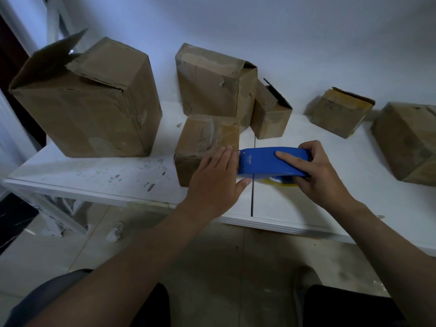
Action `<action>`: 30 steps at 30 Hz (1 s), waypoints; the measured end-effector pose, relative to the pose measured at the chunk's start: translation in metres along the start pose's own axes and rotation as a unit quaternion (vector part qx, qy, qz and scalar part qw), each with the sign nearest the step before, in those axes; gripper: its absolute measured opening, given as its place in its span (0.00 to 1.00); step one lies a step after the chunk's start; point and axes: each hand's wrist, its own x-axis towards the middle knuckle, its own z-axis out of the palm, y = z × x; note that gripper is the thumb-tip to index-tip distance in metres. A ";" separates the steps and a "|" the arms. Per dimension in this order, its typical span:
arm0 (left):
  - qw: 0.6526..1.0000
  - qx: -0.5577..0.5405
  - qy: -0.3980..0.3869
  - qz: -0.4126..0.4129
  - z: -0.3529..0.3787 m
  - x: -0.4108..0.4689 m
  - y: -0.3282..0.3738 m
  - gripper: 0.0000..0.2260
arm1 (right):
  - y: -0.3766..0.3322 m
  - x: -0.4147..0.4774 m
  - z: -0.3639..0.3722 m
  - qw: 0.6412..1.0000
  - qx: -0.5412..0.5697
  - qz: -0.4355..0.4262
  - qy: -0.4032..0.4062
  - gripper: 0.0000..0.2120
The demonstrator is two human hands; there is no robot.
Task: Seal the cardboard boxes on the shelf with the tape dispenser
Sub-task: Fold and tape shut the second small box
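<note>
- Large cardboard box (89, 109), far left of both my hands and farther back on the white shelf (94, 175), top flap up, not sealed.
- Small cardboard box (203, 142), straight off the nose of what I'm holding, to the left of my right grip. Clear tape is on its top already, wrinkled.
- My left hand (218, 175): fingers straight and flat, pressing the small box's near right corner, nothing held. It's the nearer hand to the box and steadies it.
- Blue tape dispenser (266, 165): long axis runs left-right, nose at the box's right edge beside my left fingertips; can't tell if it touches.
- Yellowish tape roll (280, 182) peeks out under it.
- My right hand (318, 171): wrapped round the dispenser's rear end, index finger laid along the top.
- My guess: the next stroke depends on that left-pointing axis.
- More boxes lie right of and beyond my right grip, well apart.
</note>
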 end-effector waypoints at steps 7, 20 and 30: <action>0.993 -0.003 -0.083 -0.079 -0.014 0.015 -0.033 0.44 | 0.009 -0.003 -0.004 1.000 -0.002 -0.002 0.002 0.33; 0.974 -0.006 -0.108 -0.200 -0.014 0.033 -0.088 0.41 | 0.003 -0.001 0.001 1.000 -0.003 0.004 -0.014 0.32; 0.991 0.006 -0.086 -0.102 -0.004 0.063 -0.058 0.32 | 0.006 -0.003 0.008 1.000 0.010 0.012 -0.024 0.33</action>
